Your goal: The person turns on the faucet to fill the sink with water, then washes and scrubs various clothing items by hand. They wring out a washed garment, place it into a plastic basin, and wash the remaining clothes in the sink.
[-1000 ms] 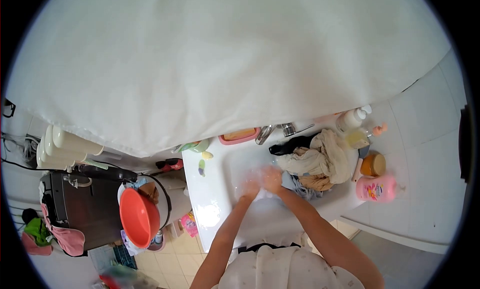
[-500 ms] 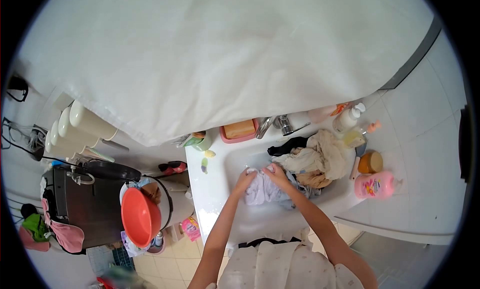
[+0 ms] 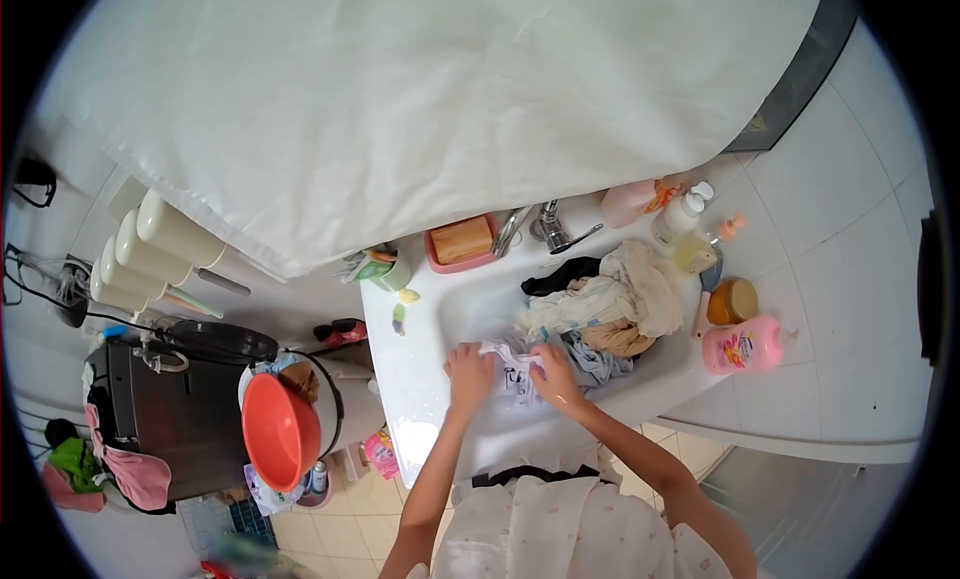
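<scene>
We look down at a white sink (image 3: pixel 411 371), our left hand (image 3: pixel 468 375) and right hand (image 3: pixel 556 381) pinching opposite sides of a wet white cloth (image 3: pixel 514 367) with dark print, its upper edge stretched between them inside the basin. Pulled too hard, that cloth could slip from wet fingers or splash water over the rim. Taking the cloth as our clock centre, a clothes pile (image 3: pixel 630 304) sits close at 2 o'clock, so the cloth could snag in it; a black cloth (image 3: pixel 565 277) lies at 1 o'clock and might bleed dye if it is not colourfast. At 12 o'clock is the metal tap (image 3: pixel 550 231). For containers, a pink dish (image 3: pixel 464 264) at 11 o'clock holds an orange-brown soap bar (image 3: pixel 462 240), and a pale green cup (image 3: pixel 396 275) at 10 holds brushes too small to identify. Pump bottles (image 3: pixel 680 220) stand between 1 and 2, one with yellowish liquid. Nearer 3 are an amber jar (image 3: pixel 733 302), its contents unclear, and a pink bottle (image 3: pixel 742 347) that a sweeping elbow could topple. At 9 o'clock a white bucket (image 3: pixel 352 399) holds blue and brown cloth, beside a red bowl (image 3: pixel 280 434).
</scene>
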Available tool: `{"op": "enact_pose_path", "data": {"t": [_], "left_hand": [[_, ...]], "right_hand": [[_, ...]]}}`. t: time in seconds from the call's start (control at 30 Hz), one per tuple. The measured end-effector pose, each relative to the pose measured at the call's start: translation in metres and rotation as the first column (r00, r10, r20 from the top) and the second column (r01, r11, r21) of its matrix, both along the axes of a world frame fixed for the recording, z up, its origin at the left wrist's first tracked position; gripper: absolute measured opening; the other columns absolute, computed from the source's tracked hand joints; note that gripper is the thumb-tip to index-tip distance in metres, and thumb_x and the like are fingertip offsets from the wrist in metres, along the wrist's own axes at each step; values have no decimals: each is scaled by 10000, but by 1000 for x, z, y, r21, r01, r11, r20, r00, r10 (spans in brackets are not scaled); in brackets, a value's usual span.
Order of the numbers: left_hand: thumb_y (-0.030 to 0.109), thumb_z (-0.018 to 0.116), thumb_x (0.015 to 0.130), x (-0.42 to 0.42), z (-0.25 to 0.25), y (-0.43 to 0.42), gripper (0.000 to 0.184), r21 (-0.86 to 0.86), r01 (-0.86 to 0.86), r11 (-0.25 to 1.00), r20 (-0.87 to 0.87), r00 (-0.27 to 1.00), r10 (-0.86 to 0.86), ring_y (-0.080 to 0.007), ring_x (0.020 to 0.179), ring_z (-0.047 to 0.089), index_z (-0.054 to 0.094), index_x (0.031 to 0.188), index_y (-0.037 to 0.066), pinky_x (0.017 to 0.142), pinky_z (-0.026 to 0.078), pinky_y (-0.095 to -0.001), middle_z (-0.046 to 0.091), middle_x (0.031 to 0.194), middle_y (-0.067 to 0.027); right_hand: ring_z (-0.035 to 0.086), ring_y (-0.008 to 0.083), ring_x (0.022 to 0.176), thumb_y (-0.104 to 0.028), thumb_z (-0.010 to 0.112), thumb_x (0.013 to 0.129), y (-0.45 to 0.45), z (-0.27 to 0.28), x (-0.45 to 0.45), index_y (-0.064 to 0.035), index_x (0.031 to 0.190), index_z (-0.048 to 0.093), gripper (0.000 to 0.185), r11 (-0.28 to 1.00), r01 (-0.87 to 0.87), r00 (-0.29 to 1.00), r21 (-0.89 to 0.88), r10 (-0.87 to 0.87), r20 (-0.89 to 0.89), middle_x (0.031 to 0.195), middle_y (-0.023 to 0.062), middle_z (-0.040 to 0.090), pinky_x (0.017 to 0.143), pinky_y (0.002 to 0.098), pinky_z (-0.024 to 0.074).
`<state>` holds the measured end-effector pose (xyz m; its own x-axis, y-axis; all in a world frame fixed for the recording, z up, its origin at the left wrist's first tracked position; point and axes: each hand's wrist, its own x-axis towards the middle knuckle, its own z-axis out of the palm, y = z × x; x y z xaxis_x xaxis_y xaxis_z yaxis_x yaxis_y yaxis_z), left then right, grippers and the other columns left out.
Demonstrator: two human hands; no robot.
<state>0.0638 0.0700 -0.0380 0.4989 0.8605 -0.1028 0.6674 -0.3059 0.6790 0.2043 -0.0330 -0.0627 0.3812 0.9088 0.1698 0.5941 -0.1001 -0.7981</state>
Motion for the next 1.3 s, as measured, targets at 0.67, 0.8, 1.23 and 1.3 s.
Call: {"op": "enact_pose_path", "data": {"t": [0.67, 0.8, 1.23, 1.3], "left_hand": [[285, 380, 843, 74, -104, 40, 413, -341, -96, 935, -280, 960, -4, -351, 1041, 451, 424, 1147, 9, 896, 344, -430, 453, 1150, -219], [295, 341, 863, 85, -123, 58, 400, -295, -131, 946, -152, 984, 89, -369, 981, 488, 486, 1066, -18, 852, 371, -428, 511, 1053, -238], [361, 383, 874, 0, -73, 34, 408, -310, 24, 950, 294, 953, 72, -211, 668, 499, 520, 866, -24, 649, 403, -332, 538, 701, -111], [358, 383, 875, -6, -42, 31, 400, -287, 20, 958, 309, 948, 72, -200, 649, 480, 515, 858, -19, 636, 400, -331, 522, 686, -102]], "right_hand": [[523, 312, 769, -156, 427, 776, 90, -84, 24, -35, 895, 545, 206, 934, -181, 877, -307, 295, 380, 842, 181, 548, 702, 421, 397], [548, 239, 748, -198, 387, 829, 93, -92, 29, -53, 882, 547, 223, 967, -32, 921, -252, 127, 369, 795, 143, 557, 684, 346, 414], [497, 290, 868, -254, 694, 615, 25, -28, 40, -6, 996, 503, 493, 866, -408, 913, -288, 386, -133, 931, 182, 496, 753, 323, 402], [499, 299, 853, -210, 681, 612, 17, -16, 34, -27, 987, 520, 447, 882, -377, 926, -281, 362, -105, 904, 181, 499, 742, 332, 404]]}}
